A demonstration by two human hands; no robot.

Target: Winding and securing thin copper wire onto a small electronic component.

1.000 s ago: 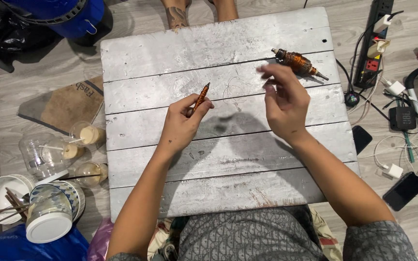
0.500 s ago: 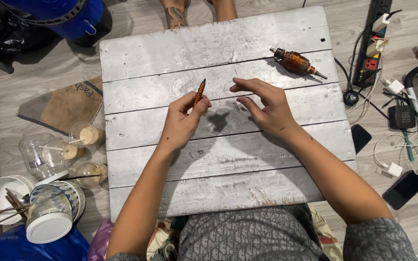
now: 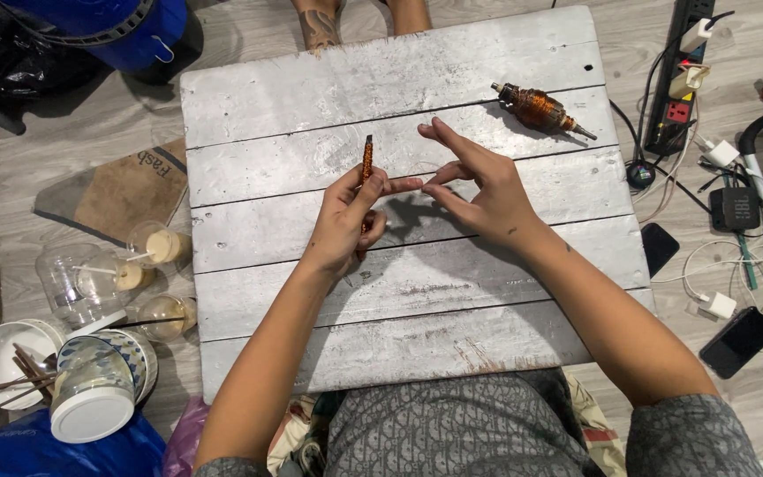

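We see a motor armature [image 3: 539, 109] lying near the far right corner of the grey plank desk [image 3: 487, 300]. On the floor to the left stand plastic cups [image 3: 147, 252] and stacked bowls [image 3: 11, 362]; to the right, a power strip [image 3: 677, 79] and two dark phones [image 3: 738, 341].

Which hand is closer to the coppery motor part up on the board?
Right. The right hand lies just below and left of the motor part, not touching it. The left hand, holding a copper-wound stick, is farther left.
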